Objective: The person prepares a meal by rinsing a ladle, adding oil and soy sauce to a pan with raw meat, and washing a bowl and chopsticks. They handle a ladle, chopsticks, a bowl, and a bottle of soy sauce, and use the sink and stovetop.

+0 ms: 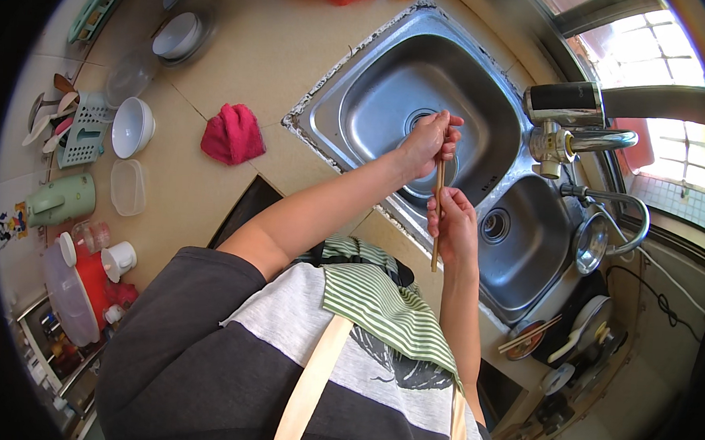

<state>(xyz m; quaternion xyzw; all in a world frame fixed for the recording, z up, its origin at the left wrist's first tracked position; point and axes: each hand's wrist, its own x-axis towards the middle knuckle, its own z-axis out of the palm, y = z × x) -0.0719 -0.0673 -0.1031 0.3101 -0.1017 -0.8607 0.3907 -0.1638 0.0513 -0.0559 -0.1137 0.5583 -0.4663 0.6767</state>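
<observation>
Over the larger stainless steel sink basin [364, 110], my left hand [431, 141] curls around the upper end of a pair of wooden chopsticks [436, 248]. Lower down, my right hand [457, 225] pinches the same chopsticks between thumb and fingers. They hang nearly straight between the two hands, with the lower end sticking out below my right hand. Beneath my hands, a round dish [415, 190] lies in the basin, partly hidden by them. The skin of my left hand looks wet.
An electric faucet [563, 135] rises right of the sink, beside a smaller basin [524, 247]. A red cloth [234, 135] lies on the counter. White bowls [133, 128], a utensil holder [85, 128] and a green kettle [63, 199] stand left. A bowl with chopsticks [528, 340] sits at right.
</observation>
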